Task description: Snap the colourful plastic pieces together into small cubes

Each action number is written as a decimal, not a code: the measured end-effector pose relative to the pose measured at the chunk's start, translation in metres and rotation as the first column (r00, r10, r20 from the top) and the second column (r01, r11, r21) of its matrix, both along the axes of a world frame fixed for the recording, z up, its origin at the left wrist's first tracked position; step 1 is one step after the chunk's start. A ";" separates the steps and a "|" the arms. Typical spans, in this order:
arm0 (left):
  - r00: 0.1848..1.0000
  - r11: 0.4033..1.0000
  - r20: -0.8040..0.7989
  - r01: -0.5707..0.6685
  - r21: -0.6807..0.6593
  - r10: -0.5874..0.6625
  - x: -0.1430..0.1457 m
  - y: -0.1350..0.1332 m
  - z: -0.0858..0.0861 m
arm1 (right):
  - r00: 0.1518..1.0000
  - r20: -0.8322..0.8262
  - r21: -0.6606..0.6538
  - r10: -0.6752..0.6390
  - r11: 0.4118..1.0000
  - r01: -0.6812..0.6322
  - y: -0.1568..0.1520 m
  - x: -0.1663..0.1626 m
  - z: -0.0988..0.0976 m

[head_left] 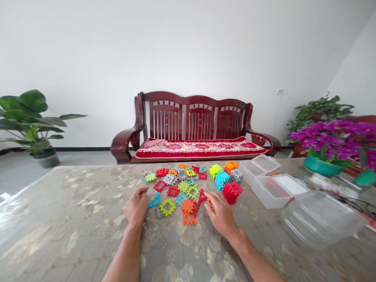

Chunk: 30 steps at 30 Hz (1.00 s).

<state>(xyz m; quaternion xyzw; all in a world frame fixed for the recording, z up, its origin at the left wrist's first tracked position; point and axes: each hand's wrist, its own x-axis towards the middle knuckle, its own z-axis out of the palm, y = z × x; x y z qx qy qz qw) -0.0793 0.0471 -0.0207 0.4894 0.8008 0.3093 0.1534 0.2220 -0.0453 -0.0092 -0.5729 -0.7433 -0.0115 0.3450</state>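
Observation:
Several flat interlocking plastic pieces (179,188) in red, green, blue, orange and grey lie spread on the marbled table (73,227). Beside them stand several built cubes, among them a red cube (232,192) and a blue cube (221,179). My left hand (136,208) rests on the table at the left edge of the spread, fingers curled, holding nothing I can see. My right hand (221,213) lies at the right edge, its fingertips closed on a small orange piece (209,202) beside an orange square piece (188,206).
Two clear plastic boxes (270,190) with open lids sit right of the cubes, and a large clear lidded container (320,219) lies nearer. A purple flower pot (323,164) stands at the right. A red wooden bench (194,129) is behind the table.

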 end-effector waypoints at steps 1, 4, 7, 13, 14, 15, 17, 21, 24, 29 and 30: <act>1.000 1.000 0.002 0.005 0.004 -0.005 0.000 0.000 0.000 | 1.000 0.017 -0.027 0.003 1.000 -0.003 0.002 -0.003 0.000; 1.000 1.000 0.019 0.018 0.010 -0.018 0.000 -0.001 0.001 | 0.998 0.062 -0.095 0.008 0.995 -0.002 0.015 -0.009 0.002; 0.999 1.000 0.031 0.016 0.005 -0.016 0.001 -0.002 0.002 | 0.998 0.060 -0.125 -0.023 0.992 0.031 0.034 -0.012 0.004; 0.999 1.000 0.028 0.015 -0.003 -0.014 0.001 -0.002 0.003 | 0.989 0.054 -0.201 -0.139 0.968 0.147 0.079 -0.024 0.000; 0.999 1.000 0.029 0.015 -0.002 -0.015 0.001 -0.002 0.003 | 0.983 0.069 -0.231 -0.173 0.955 0.184 0.085 -0.028 -0.001; 0.999 1.000 0.029 0.015 0.000 -0.015 0.000 -0.002 0.002 | 0.975 0.087 -0.262 -0.204 0.940 0.220 0.091 -0.031 -0.002; 1.000 1.000 0.027 0.016 0.004 -0.016 0.000 -0.002 0.002 | 0.962 0.125 -0.317 -0.242 0.909 0.270 0.101 -0.037 -0.001; 1.000 1.000 0.007 0.021 0.001 -0.021 0.000 -0.001 0.002 | 0.940 0.165 -0.364 -0.299 0.867 0.340 0.113 -0.047 0.004; 1.000 1.000 0.002 0.021 -0.014 -0.021 0.000 -0.001 0.002 | 0.925 0.177 -0.370 -0.336 0.848 0.379 0.120 -0.051 0.007; 1.000 1.000 0.022 0.014 -0.009 -0.014 0.001 -0.002 0.004 | 0.915 0.204 -0.386 -0.348 0.830 0.402 0.131 -0.054 0.005; 0.999 1.000 0.029 0.013 -0.004 -0.013 0.001 -0.002 0.004 | 0.915 0.200 -0.391 -0.350 0.828 0.402 0.133 -0.054 0.003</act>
